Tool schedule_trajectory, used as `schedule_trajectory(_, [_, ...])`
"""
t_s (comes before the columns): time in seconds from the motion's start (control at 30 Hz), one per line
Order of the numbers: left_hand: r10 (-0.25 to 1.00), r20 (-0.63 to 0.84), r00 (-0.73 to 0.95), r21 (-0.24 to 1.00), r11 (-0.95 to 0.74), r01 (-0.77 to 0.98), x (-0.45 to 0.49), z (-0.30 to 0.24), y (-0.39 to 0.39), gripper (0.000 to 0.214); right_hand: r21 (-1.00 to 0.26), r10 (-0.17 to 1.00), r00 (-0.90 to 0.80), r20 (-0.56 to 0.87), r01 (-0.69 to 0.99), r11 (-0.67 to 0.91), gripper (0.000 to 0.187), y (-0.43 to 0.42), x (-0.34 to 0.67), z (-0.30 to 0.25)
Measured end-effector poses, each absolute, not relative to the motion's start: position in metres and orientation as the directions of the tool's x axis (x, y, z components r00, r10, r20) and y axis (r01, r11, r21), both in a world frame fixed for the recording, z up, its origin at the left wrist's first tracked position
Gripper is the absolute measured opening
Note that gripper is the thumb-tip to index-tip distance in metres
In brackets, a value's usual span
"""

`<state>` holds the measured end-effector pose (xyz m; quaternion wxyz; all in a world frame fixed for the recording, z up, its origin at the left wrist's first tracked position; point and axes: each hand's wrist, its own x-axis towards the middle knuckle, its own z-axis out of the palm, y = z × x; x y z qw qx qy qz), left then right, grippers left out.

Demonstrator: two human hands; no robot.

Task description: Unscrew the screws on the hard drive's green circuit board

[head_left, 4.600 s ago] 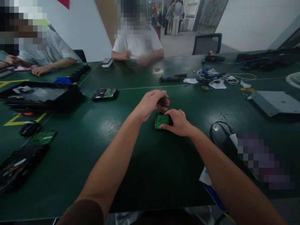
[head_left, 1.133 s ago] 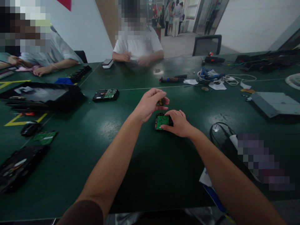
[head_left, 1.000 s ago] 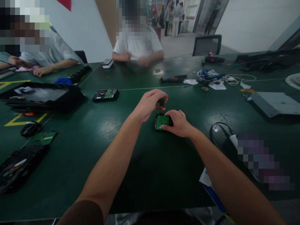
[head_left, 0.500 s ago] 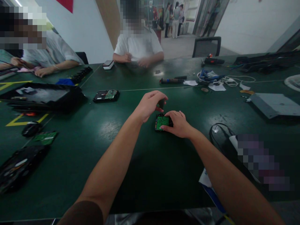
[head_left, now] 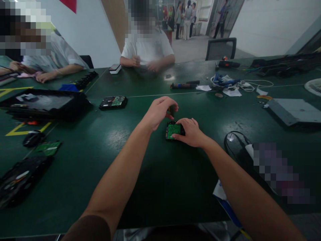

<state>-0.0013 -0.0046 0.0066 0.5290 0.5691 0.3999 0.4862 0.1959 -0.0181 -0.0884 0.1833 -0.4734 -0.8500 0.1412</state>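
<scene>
Circuit board (head_left: 173, 130) I touch: bright green, casing (head_left: 183, 131) black around it. My sleeve (head_left: 87, 228): dark brown. Table (head_left: 160, 187) before me: deep green, thin pale line (head_left: 145, 95) crossing. Tape (head_left: 47, 126) on my left: yellow. Box (head_left: 297, 109) on my right: light grey. Cable bundle (head_left: 223, 80): blue and white.

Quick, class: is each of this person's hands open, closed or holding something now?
Left hand: closed around a dark tool, mostly hidden.
Right hand: holding the hard drive between thumb and fingers.
</scene>
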Motion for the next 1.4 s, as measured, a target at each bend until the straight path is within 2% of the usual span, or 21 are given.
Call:
schedule_trajectory(0.13, [0.971,0.167,0.169,0.984,-0.176,0.036,-0.0035,0.0070,-0.0035,0.021,-0.416,0.862,-0.478,0.168,0.758,0.502,0.057,-0.0184,0.1954,-0.0872])
schedule_trajectory(0.37, [0.973,0.075,0.219,0.991,-0.048,-0.128,-0.0009,0.0082,-0.0070,0.017,-0.421,0.858,-0.487,0.164,0.752,0.507,0.060,-0.0190,0.1957,-0.0863])
schedule_trajectory(0.57, [0.968,0.162,0.193,0.986,-0.166,0.005,-0.0024,0.0087,-0.0062,0.020,-0.419,0.858,-0.487,0.162,0.754,0.506,0.059,-0.0198,0.1957,-0.0852])
schedule_trajectory(0.87, [0.974,0.130,0.183,0.991,-0.131,-0.011,-0.0031,0.0083,-0.0040,0.017,-0.420,0.856,-0.487,0.176,0.749,0.512,0.055,-0.0185,0.1961,-0.0875])
schedule_trajectory(1.07, [0.957,0.246,0.153,0.962,-0.261,0.084,-0.0026,0.0069,-0.0017,0.019,-0.422,0.858,-0.481,0.182,0.750,0.510,0.055,-0.0194,0.1956,-0.0865])
schedule_trajectory(1.27, [0.971,0.167,0.172,0.984,-0.152,-0.096,-0.0018,0.0073,-0.0019,0.013,-0.422,0.862,-0.476,0.174,0.755,0.502,0.055,-0.0204,0.1947,-0.0838])
schedule_trajectory(1.4, [0.964,0.165,0.207,0.975,-0.129,-0.179,0.0000,0.0050,-0.0018,0.015,-0.424,0.861,-0.479,0.168,0.754,0.502,0.056,-0.0205,0.1948,-0.0834])
